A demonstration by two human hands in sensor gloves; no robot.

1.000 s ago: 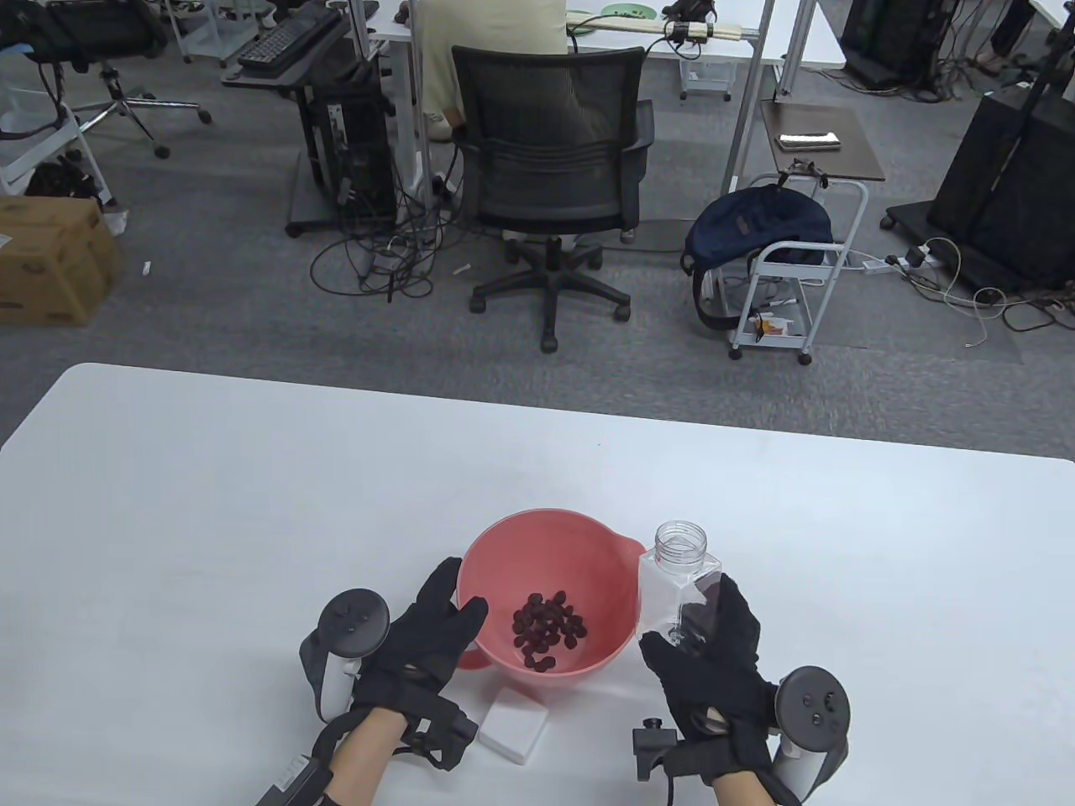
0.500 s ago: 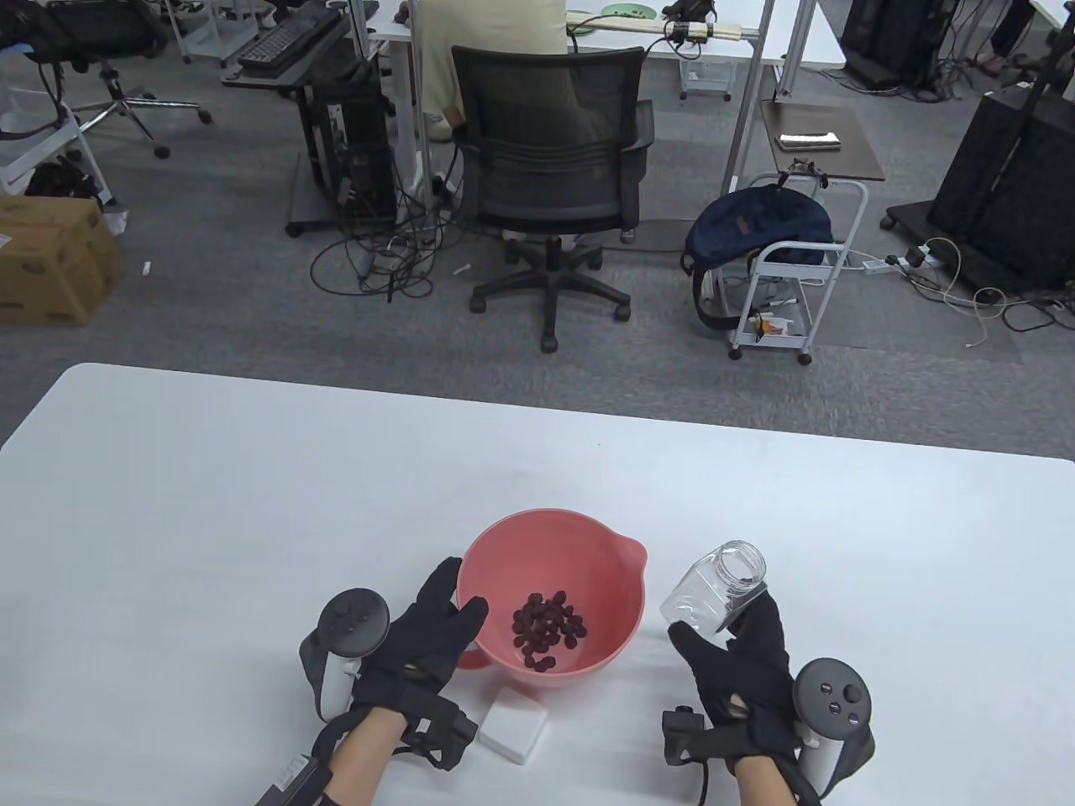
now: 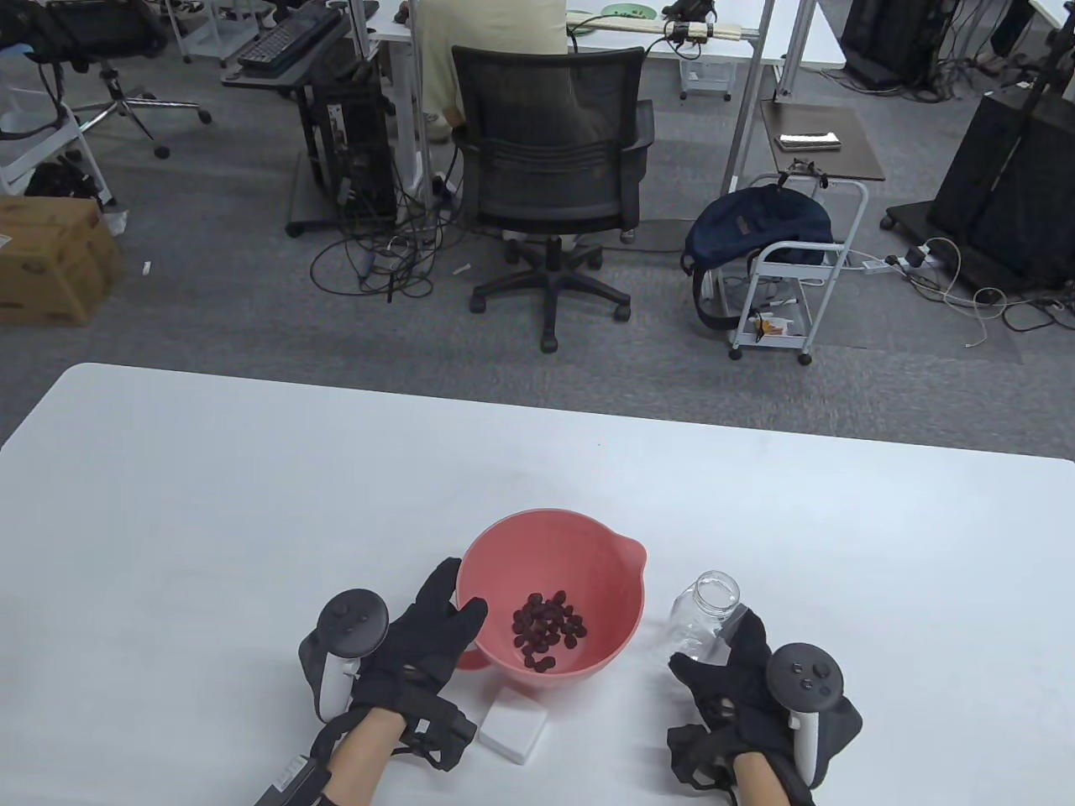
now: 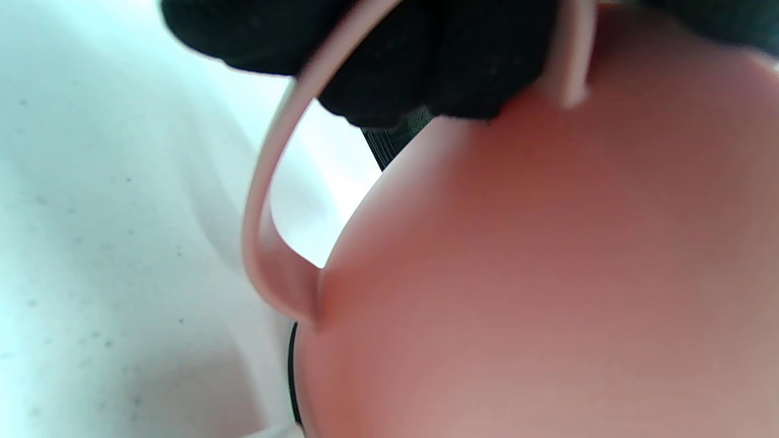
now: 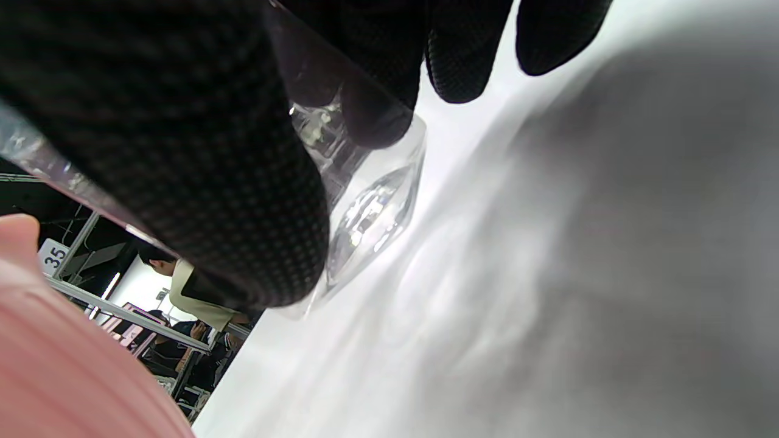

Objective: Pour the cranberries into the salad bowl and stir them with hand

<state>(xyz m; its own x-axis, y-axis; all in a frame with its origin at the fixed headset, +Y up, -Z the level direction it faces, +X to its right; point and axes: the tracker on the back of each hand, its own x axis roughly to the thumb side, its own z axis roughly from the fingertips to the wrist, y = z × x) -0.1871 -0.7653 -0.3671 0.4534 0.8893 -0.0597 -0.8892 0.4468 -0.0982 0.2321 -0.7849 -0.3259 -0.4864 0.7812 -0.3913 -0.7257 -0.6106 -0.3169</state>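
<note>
Currently pink salad bowl (image 3: 550, 537) sits near front edge of white counter (image 3: 252, 504), spout toward far right. Cranberries (image 3: 547, 628) lie heaped on bowl bottom. Left hand (image 3: 424, 642) grips bowl's left rim and loop handle (image 4: 268, 243), fingers curled around it. Right hand (image 3: 739, 684) wraps clear empty jar (image 3: 704, 617), mouth up, just right of bowl; right wrist view shows jar base near counter, contact unclear. Small white block (image 3: 512, 729) lies on counter, front of bowl, between hands.
</note>
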